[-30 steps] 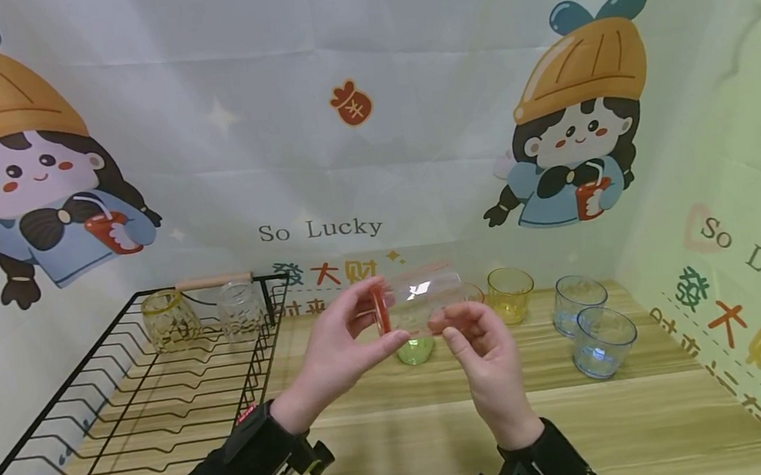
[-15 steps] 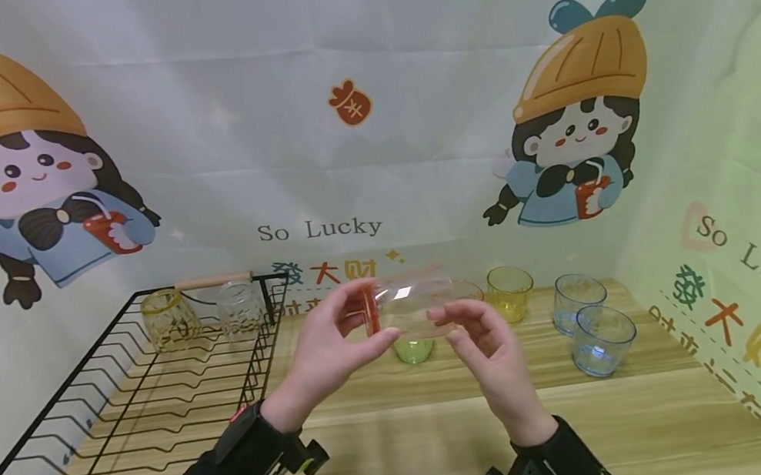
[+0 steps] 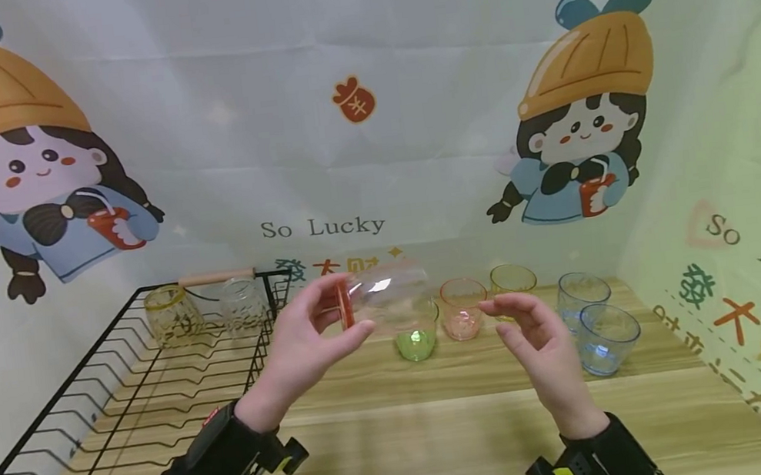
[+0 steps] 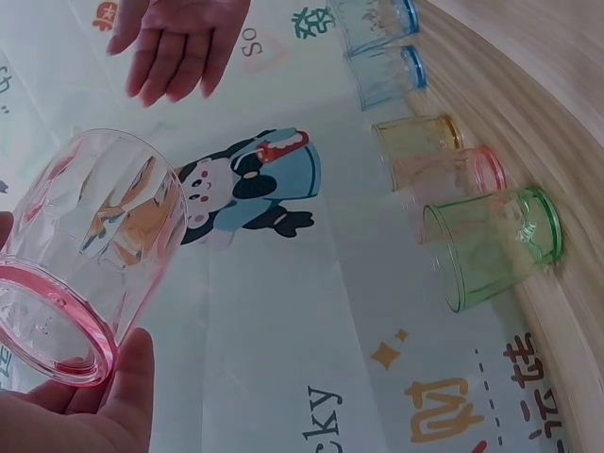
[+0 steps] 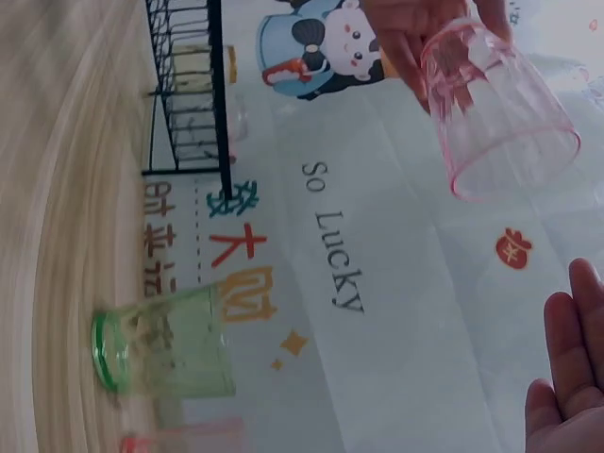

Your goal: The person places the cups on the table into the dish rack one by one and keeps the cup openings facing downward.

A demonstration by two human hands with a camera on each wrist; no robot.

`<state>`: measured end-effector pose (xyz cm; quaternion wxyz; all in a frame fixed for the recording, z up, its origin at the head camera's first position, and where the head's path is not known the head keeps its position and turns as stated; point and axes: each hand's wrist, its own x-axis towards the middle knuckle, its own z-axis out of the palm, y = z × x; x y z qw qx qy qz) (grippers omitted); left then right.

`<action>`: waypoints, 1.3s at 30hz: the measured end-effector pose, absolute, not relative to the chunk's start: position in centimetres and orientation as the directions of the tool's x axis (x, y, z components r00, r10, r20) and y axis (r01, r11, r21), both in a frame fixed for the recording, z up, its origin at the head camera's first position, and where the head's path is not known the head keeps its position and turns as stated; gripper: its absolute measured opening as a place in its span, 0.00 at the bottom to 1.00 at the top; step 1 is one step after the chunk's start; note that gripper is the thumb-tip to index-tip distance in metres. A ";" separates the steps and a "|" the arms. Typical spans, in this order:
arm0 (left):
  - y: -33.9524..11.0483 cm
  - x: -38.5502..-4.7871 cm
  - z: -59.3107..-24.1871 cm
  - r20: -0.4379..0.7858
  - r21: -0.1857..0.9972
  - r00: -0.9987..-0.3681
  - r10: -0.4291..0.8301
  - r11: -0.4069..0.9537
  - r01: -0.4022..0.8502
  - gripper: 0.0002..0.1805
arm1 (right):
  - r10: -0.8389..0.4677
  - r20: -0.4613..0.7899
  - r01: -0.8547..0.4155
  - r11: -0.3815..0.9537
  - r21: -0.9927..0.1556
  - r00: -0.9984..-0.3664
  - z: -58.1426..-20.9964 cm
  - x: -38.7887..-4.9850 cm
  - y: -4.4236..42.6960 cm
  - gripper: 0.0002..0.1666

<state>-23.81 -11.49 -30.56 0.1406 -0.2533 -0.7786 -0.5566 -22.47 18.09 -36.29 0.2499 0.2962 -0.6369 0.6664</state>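
My left hand (image 3: 303, 334) grips a clear pink glass (image 3: 390, 298) by its thick base, fingers above and thumb below. The glass lies sideways in the air with its mouth toward the right. In the left wrist view the pink glass (image 4: 104, 236) shows its faceted wall and pink base close up. Apart from it, my right hand (image 3: 542, 352) hovers to the right with relaxed fingers, holding nothing; the right wrist view shows its fingers (image 5: 571, 349) away from the glass (image 5: 500, 113). Below and behind the held glass a green glass (image 3: 415, 342) stands on the table.
Further glasses stand along the back: a pink one (image 3: 462, 322), a yellow one (image 3: 513, 278) and two blue ones (image 3: 581, 290), (image 3: 607, 341). At left is a black wire rack (image 3: 154, 401) holding a yellowish glass (image 3: 173, 317) and a clear glass (image 3: 241, 306).
The right hand has let go of the pink glass's rim and moved right. My left hand has carried the glass leftward, uncovering the pink glass behind.
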 end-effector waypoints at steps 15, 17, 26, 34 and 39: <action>-14.0 -23.7 -30.1 0.475 0.801 -0.860 0.184 0.314 0.510 0.36 | 0.023 0.671 -0.671 0.001 -0.741 -0.741 -36.1 -21.9 22.3 0.17; -14.3 -23.7 -30.1 0.466 0.804 -0.868 0.173 0.327 0.497 0.36 | 0.026 0.663 -0.663 0.013 -0.749 -0.748 -36.1 -21.8 22.6 0.18; -15.7 -23.8 -29.9 0.446 0.809 -0.886 0.123 0.367 0.458 0.34 | 0.033 0.637 -0.634 0.064 -0.771 -0.770 -36.3 -21.7 23.6 0.19; -17.0 -23.7 -29.2 0.452 0.783 -0.887 0.099 0.432 0.447 0.35 | 0.036 0.653 -0.650 0.063 -0.757 -0.757 -36.7 -22.0 24.6 0.19; -17.7 -23.8 -28.8 0.440 0.785 -0.895 0.076 0.450 0.425 0.36 | 0.034 0.662 -0.660 0.053 -0.749 -0.749 -36.9 -22.0 25.2 0.19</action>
